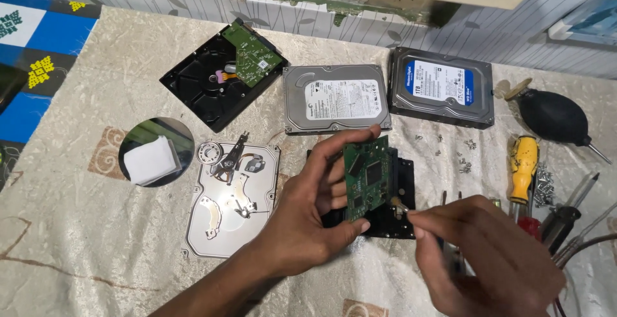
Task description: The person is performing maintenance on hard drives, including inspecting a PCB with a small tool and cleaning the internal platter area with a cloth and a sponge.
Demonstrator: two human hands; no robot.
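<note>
Right hand [491, 259]: fingers pinched on a thin tool [400, 208], tip touching the board's edge.
Left hand [318, 211]: fingers wrapped round green board [366, 176], upright above black drive [402, 192].

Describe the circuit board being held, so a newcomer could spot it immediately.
Start at the two closed hard drives lying side by side along the far edge. Just below them, the left hand holds up a green circuit board. Unlike the other green board on the open black drive, it is upright, off the table.
</note>
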